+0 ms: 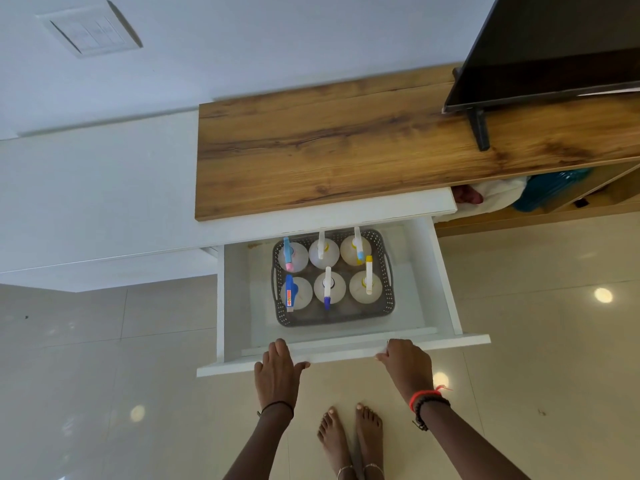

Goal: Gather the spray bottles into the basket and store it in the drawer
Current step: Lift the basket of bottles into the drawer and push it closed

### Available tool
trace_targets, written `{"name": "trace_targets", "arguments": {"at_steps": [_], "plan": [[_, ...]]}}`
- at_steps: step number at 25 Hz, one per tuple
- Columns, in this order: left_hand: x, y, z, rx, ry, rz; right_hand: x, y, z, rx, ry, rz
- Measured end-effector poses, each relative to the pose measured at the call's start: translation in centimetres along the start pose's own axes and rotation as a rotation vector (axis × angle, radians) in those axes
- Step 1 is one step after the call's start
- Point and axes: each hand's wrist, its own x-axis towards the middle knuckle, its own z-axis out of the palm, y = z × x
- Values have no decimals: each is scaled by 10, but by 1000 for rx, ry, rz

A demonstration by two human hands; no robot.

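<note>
Glossy pale floor tiles surround a white drawer (443, 271) pulled out beneath a wood-grain top (329, 150). Just beyond the fingertips, the grey basket (388, 292) sits inside it, six spray bottles (329, 287) upright. Left hand (277, 367) lies with fingers together over the front panel; right hand (405, 362) curls over its edge. Closing well probably means pushing evenly with both hands, slowly, so the bottles don't topple.

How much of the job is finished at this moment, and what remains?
Done: six spray bottles stand in the grey basket, and the basket sits inside the open white drawer. In hand: the left hand and right hand both rest on the drawer front, fingers over its top edge. Left: pushing the drawer shut under the wooden top.
</note>
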Motion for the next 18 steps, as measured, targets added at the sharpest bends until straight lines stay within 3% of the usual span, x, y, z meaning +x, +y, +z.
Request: {"name": "trace_targets", "arguments": {"at_steps": [3,6,11,14,18], "plan": [[7,12,-6,-47,-69,-108,11,-12,-7,120,20,112],[24,20,-12,-245,-177,-291,24,-20,-14,469,2,279],[59,32,-29,-1205,-274,-589,42,-36,-29,1527,-59,784],[66,42,-39,-1766,-297,-775,55,-45,-39,1778,-79,841],[79,43,-54,-2150,-314,-843,71,-54,-52,1952,-65,829]]}}
